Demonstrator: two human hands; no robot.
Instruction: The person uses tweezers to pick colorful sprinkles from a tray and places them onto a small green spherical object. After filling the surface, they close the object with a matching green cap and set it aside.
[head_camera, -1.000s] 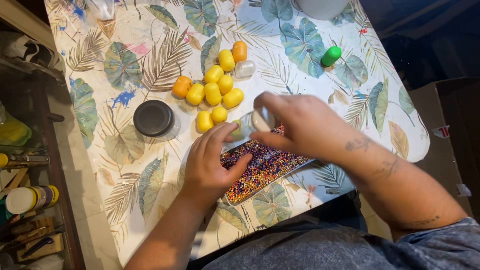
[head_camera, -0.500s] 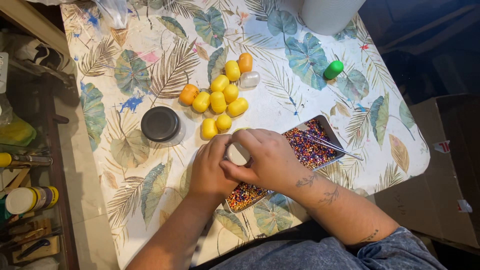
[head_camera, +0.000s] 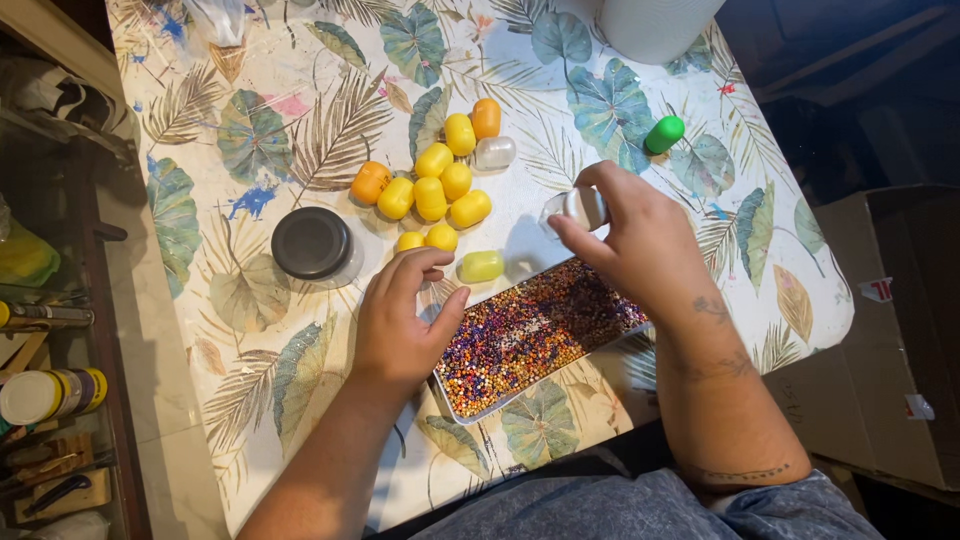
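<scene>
Pinching a clear capsule half between thumb and fingertips, the right hand is closed on it above the far edge of the bead tray. The capsule's long axis runs roughly left-right, though which way its open end faces is unclear. The left hand is loosely open, fingers curled, holding nothing, its thumb at the tray's near-left rim on the surface. 1 yellow capsule lies just beyond.

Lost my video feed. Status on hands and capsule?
Right hand holds clear capsule above bead tray. Left hand empty, at tray's edge. Yellow capsules clustered beyond.
</scene>
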